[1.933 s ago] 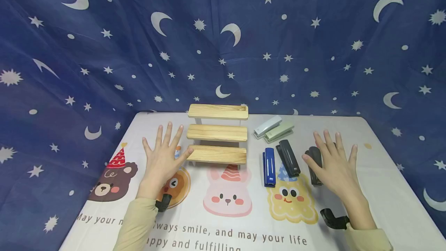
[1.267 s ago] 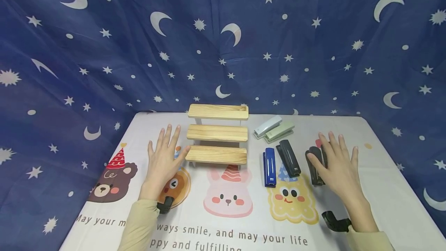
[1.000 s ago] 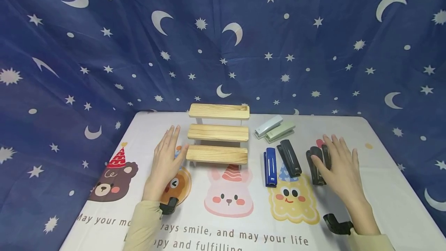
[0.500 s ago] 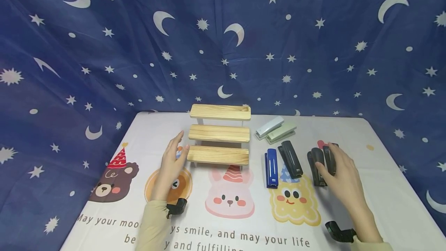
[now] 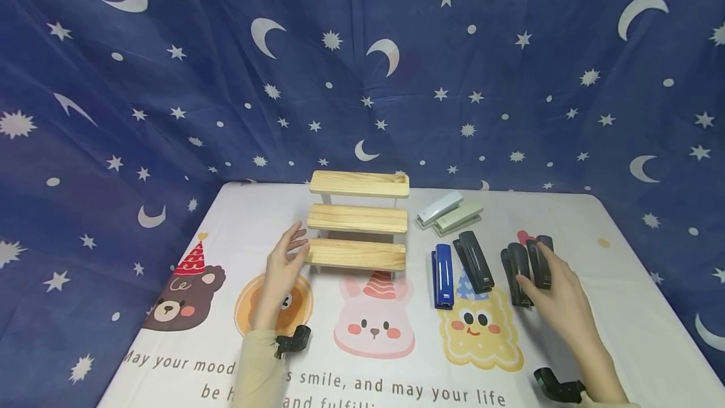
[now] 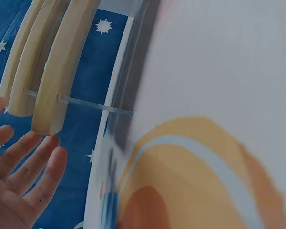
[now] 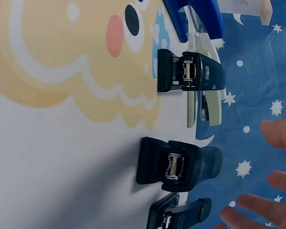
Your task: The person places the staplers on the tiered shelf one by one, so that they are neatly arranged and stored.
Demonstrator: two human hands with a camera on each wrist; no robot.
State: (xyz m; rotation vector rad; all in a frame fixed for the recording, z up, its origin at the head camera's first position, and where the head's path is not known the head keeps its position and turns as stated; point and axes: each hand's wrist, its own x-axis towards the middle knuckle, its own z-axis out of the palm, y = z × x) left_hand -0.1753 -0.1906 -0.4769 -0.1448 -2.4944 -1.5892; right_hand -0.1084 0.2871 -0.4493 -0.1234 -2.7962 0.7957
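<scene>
My left hand [image 5: 282, 271] is at the left end of a three-tier wooden display stand [image 5: 357, 254], fingers loosely bent. In the left wrist view its fingertips come right up to a board end; I cannot tell whether they touch. Over on the right, my right hand [image 5: 565, 300] hovers beside two black staplers, one nearer the middle [image 5: 518, 269] and one at the outer side [image 5: 540, 263]. The right wrist view shows that hand [image 7: 271, 207] with parted fingers, apart from the staplers. Another black stapler [image 5: 474, 262] and a blue stapler [image 5: 443, 277] lie to its left.
Behind them, a white stapler [image 5: 439, 208] and a pale green stapler [image 5: 460, 216] lie side by side. A printed white cloth [image 5: 374, 326] covers the table. A dark blue star-patterned curtain [image 5: 340, 99] hangs behind and along the left.
My left hand has turned from palm down to sideways and shifted right toward the stand. My right hand has drawn its fingers in and moved slightly right and down, uncovering the black staplers.
</scene>
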